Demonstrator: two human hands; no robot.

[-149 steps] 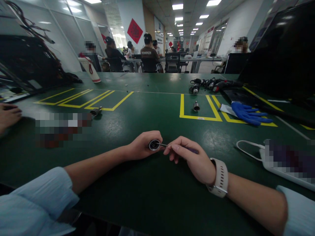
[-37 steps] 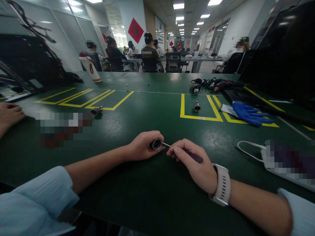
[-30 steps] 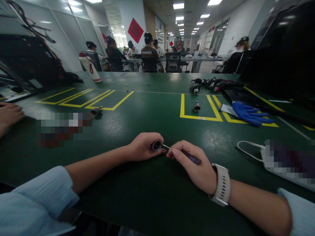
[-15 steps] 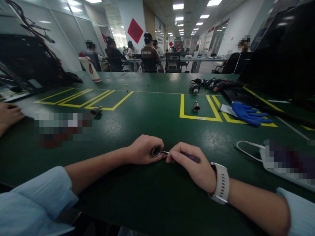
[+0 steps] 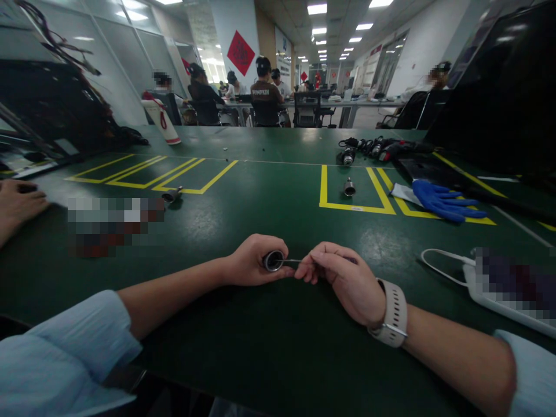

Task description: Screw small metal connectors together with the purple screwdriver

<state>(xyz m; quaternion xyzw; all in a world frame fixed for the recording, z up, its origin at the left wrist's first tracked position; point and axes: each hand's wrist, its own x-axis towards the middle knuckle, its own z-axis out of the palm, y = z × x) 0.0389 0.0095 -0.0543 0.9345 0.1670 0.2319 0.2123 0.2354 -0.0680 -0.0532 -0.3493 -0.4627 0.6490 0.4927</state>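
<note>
My left hand (image 5: 254, 260) is closed around a cup-shaped metal part (image 5: 273, 261), its round opening turned toward me. In my right hand (image 5: 339, 272) I grip a slim tool (image 5: 293, 260) with a thin metal shaft and a dark handle. The shaft points left and reaches the side of the metal part near my left thumb and fingertips; whether its tip goes into the part is hidden. Most of the handle is covered by my right fingers. Both hands are just above the green table (image 5: 243, 341).
Similar metal parts lie left (image 5: 172, 194) and inside a yellow-taped box (image 5: 349, 187). Farther right are a blue glove (image 5: 447, 200), black cabled gear (image 5: 369, 149) and a white-edged device (image 5: 490, 301). Another person's hand (image 5: 19, 205) rests at the left edge. A white cup (image 5: 163, 120) stands behind.
My right hand has turned and lifted slightly, its fingers now covering more of the handle. The tool's shaft lies more level. My left hand still holds the metal part, its opening tilted slightly differently.
</note>
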